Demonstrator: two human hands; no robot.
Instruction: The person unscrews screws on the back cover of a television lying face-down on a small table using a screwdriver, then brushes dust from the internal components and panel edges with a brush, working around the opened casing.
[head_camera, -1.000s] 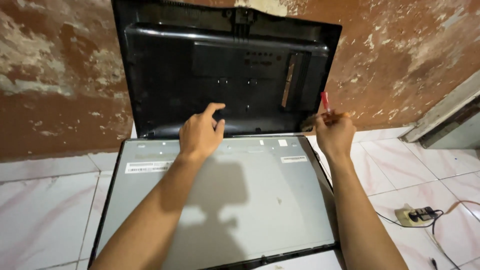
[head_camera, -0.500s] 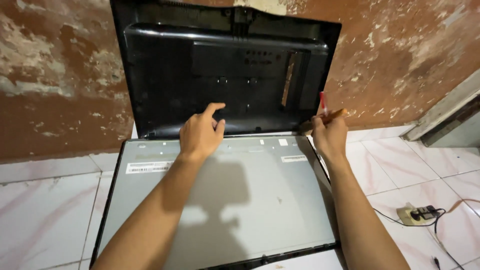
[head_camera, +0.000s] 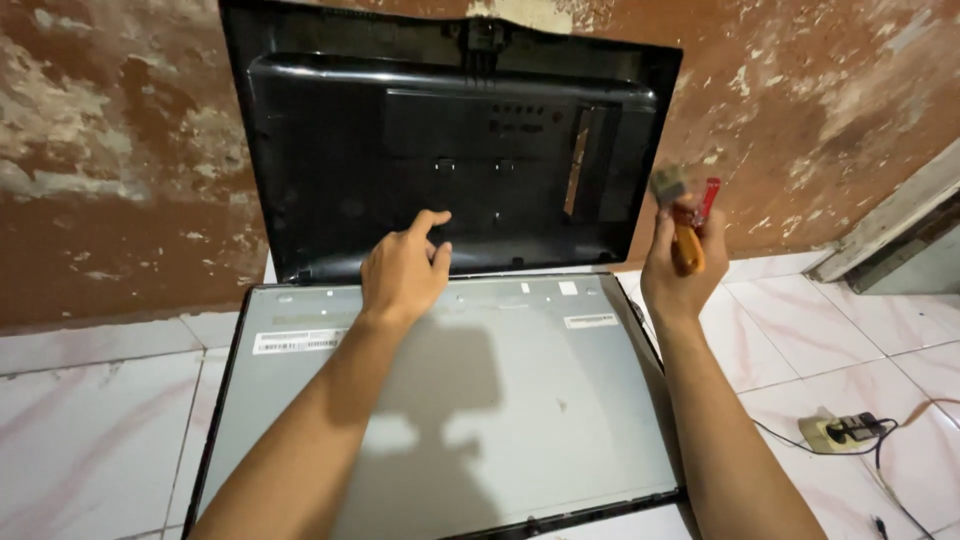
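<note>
A flat grey display panel (head_camera: 520, 400) lies face down on the tiled floor. Behind it a black plastic back cover (head_camera: 460, 130) leans upright against the wall. My left hand (head_camera: 405, 270) hovers with loosely spread fingers over the panel's far edge, close to the cover's lower rim, holding nothing. My right hand (head_camera: 680, 265) is raised beside the panel's far right corner and grips a small brush (head_camera: 680, 215) with an orange handle together with a red-handled tool (head_camera: 707, 200).
A peeling brown wall (head_camera: 120, 160) rises behind the cover. White marbled floor tiles (head_camera: 90, 430) surround the panel. A power strip with a plug and cable (head_camera: 845, 430) lies on the floor at the right. A pale door frame base (head_camera: 900, 230) stands far right.
My right hand has lifted from the panel's far right corner and turned, bringing the brush and red tool upward. My left hand stays in place.
</note>
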